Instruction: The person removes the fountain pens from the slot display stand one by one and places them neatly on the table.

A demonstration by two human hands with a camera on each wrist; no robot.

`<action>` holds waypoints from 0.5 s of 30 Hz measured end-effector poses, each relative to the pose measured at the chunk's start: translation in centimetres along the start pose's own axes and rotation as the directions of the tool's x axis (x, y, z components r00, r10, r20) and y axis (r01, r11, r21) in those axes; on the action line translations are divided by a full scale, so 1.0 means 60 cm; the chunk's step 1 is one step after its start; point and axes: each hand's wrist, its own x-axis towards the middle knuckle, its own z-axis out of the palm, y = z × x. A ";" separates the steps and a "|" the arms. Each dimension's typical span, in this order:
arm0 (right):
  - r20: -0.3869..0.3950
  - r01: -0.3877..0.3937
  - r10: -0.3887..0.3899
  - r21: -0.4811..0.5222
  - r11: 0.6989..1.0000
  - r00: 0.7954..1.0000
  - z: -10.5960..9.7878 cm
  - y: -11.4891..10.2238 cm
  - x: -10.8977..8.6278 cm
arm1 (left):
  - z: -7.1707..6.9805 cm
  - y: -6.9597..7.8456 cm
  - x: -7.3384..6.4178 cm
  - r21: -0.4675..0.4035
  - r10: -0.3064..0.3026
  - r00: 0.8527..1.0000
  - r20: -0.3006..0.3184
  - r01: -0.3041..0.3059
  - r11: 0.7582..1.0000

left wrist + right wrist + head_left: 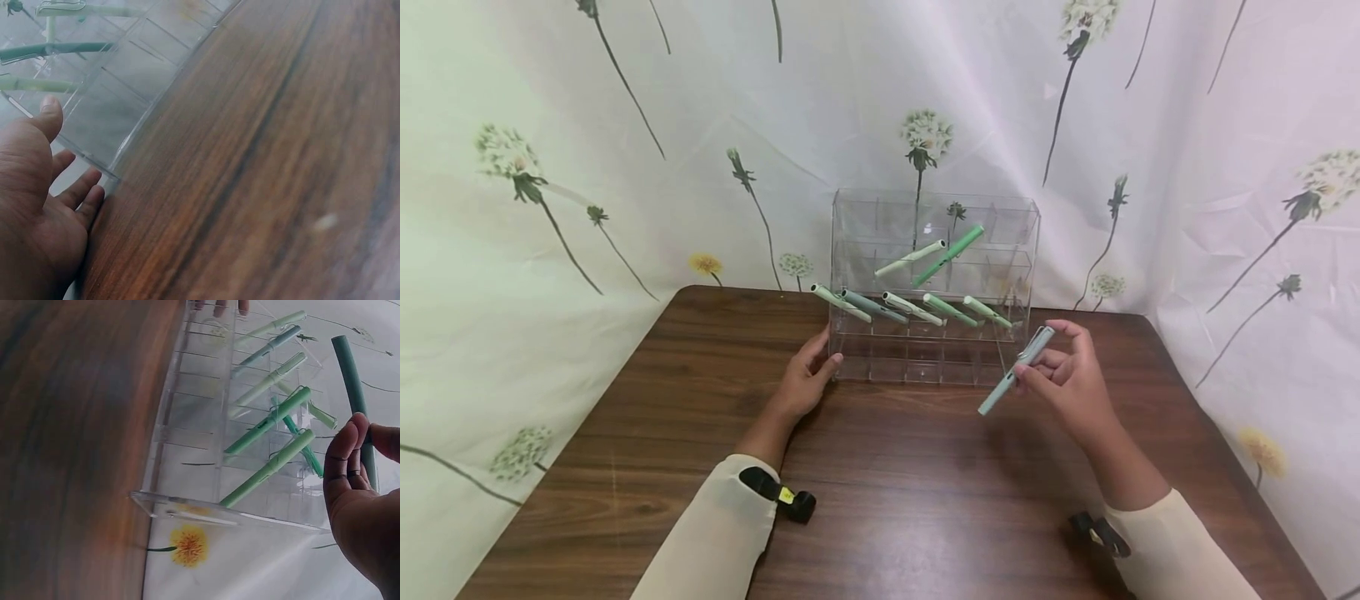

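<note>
In the head view my right hand (1071, 387) pinches a pale blue-grey pen (1017, 371) between thumb and fingers. The pen is tilted, with its clip end up, in front of the right side of a clear tiered pen rack (925, 372). Seen from the right wrist, the same pen (351, 375) looks darker and stands up out of the fingers. My left hand (805, 379) rests against the rack's left side, thumb toward the front. The left wrist view shows its fingers (81, 187) loosely extended beside the clear side panel (103, 128).
Several pens lean in a row on the rack's middle tier, among them a blue-grey pen (874, 307). A cream pen (910, 259) and a bright green pen (949, 256) lean higher up. The wooden table (887, 500) meets a flower-printed cloth (625, 150) behind the rack.
</note>
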 end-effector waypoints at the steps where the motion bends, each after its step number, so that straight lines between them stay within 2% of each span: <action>1: 0.014 0.002 -0.002 -0.006 1.000 1.000 -0.002 0.002 -0.003 | 0.000 -0.001 0.000 0.004 0.007 1.000 -0.001 -0.007 1.000; 10: 0.080 -0.054 0.069 -0.174 0.983 0.994 -0.023 0.014 -0.023 | 0.000 -0.005 0.002 -0.013 -0.033 0.999 0.004 0.033 0.999; 15: 0.114 -0.114 0.137 -0.188 0.976 0.984 -0.028 0.022 -0.031 | 0.001 -0.004 0.002 -0.005 -0.039 0.999 0.008 0.039 0.999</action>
